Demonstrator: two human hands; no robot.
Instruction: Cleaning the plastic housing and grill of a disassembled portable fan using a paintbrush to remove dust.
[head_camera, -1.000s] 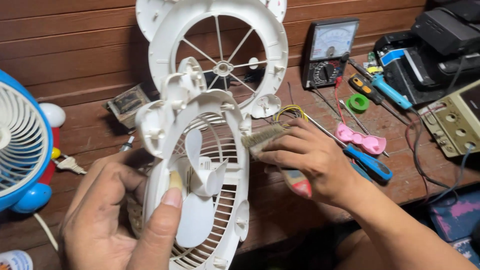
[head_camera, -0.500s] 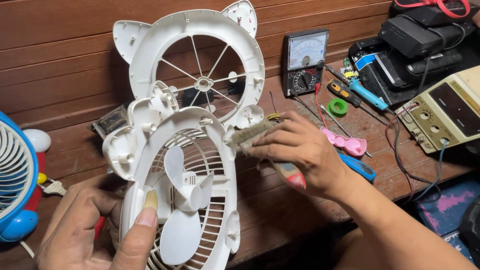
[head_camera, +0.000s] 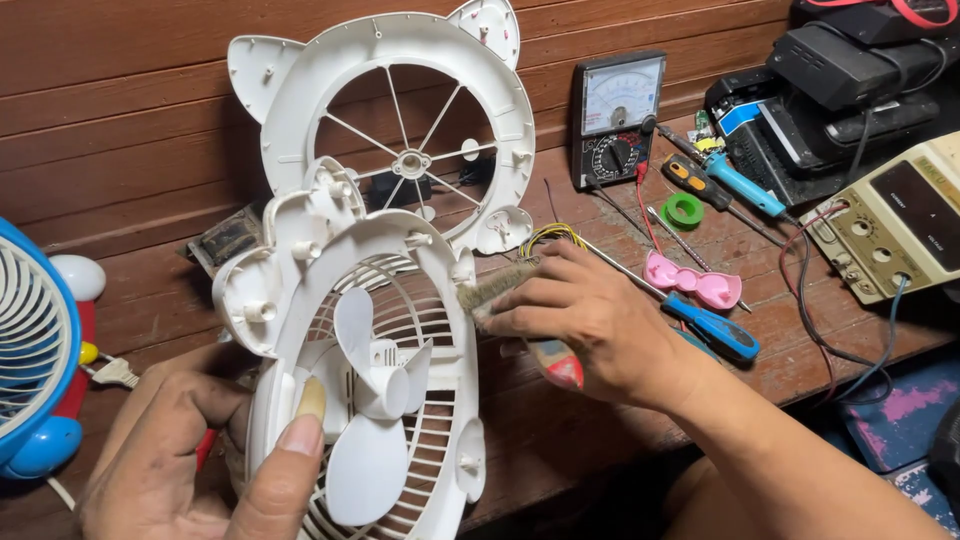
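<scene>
**Brush Against a Fan Grille on a Cluttered Bench**

Wooden planks made up the workbench (head_camera: 560, 400) and the wall behind it. At lower centre of the frame, the left hand (head_camera: 190, 450) was clamped on the lower left rim of a white fan housing (head_camera: 440, 330), thumb pressed flat over the front edge just beside the white fan blades (head_camera: 375, 410). The housing stood tilted, its grille facing the camera. The right hand (head_camera: 590, 320), at centre, was closed around a small brush (head_camera: 500, 285), whose bristles touched the housing's right rim; the brush's red handle end stuck out under the palm.

Behind the housing, at upper centre, a second white fan frame with ears (head_camera: 400, 110) leaned against the wall. An analogue multimeter (head_camera: 618, 120) stood to the upper right, with a blue-handled screwdriver (head_camera: 712, 328), a pink plastic piece (head_camera: 695, 283) and a green tape roll (head_camera: 684, 210) lying near it. A beige instrument box (head_camera: 900, 230) sat at the right edge, and a blue fan (head_camera: 35, 350) at the left edge.
</scene>
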